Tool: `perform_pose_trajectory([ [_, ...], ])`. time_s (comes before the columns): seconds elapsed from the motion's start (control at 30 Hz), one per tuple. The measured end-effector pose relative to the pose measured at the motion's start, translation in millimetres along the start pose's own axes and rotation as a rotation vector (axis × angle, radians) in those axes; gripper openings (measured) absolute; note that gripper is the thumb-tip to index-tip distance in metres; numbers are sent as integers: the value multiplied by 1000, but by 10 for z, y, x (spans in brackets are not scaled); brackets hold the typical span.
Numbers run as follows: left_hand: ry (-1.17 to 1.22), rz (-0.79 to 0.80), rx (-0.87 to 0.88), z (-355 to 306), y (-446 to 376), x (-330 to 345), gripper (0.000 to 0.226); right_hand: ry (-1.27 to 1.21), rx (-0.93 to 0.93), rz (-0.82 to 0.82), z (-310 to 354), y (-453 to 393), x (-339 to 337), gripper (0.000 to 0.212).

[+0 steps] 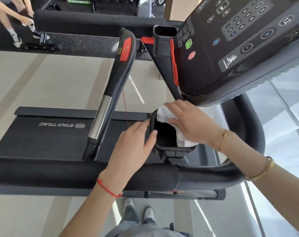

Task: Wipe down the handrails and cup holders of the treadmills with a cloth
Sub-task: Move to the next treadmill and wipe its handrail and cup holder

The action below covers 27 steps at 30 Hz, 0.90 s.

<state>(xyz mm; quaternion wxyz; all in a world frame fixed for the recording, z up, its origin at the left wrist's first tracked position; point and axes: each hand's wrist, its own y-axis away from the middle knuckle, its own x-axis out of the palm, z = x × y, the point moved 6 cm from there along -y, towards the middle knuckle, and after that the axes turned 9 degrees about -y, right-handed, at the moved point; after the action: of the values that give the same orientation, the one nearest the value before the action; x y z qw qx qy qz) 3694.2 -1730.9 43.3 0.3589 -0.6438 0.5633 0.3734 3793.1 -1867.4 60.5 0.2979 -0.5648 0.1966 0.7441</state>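
A: Where's the cloth?

B: White cloth [169, 120], center-right of frame, draped over the far and right rim of the near cup holder [171, 148], part hanging down inside it.

A: Hands?

B: Right hand [191, 124] lies on top of the cloth, fingers spread fairly flat, pressing it onto the rim. Thumb looks tucked against the cloth; can't tell if it pinches. Left hand [136, 142] rests on the holder's left edge, fingers relaxed and straight-ish, thumb tip over the rim. Holds nothing.

A: Around that?

B: Padded handrail [76, 175] runs across the lower frame, under both forearms. Center handle [114, 89], black w/ a silver strip and red panel, slants up toward frame top-center. Second cup holder [164, 41] sits at upper center. Console [244, 48] w/ keypad, green and red buttons fills the upper right. Belt deck [42, 134] marked STAR TRAC at mid-left.

A: Further out?

B: Another person's legs [8, 19] upper left. Wearer's own shoes [148, 214] at bottom center.
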Motion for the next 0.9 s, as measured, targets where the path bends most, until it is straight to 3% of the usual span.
perform_pose_trajectory([
  [0.1, -3, 1, 3, 2, -5, 6, 47, 7, -117, 64, 178, -219, 30, 42],
  [0.2, -3, -5, 8, 9, -6, 7, 45, -31, -113, 63, 173, -237, 24, 43],
  [0.37, 7, -21, 16, 15, -4, 8, 43, -230, 86, -64, -76, 58, -29, 55],
  [0.5, 11, -26, 16, 22, -2, 9, 46, -178, 231, -151, -56, 214, 35, 67],
  [0.67, -5, -27, 34, 12, -9, 11, 45, -370, 550, -234, -199, 590, 106, 52],
  [0.9, -17, -40, 51, -8, -5, 8, 41, -385, 567, -152, -202, 339, 18, 59],
])
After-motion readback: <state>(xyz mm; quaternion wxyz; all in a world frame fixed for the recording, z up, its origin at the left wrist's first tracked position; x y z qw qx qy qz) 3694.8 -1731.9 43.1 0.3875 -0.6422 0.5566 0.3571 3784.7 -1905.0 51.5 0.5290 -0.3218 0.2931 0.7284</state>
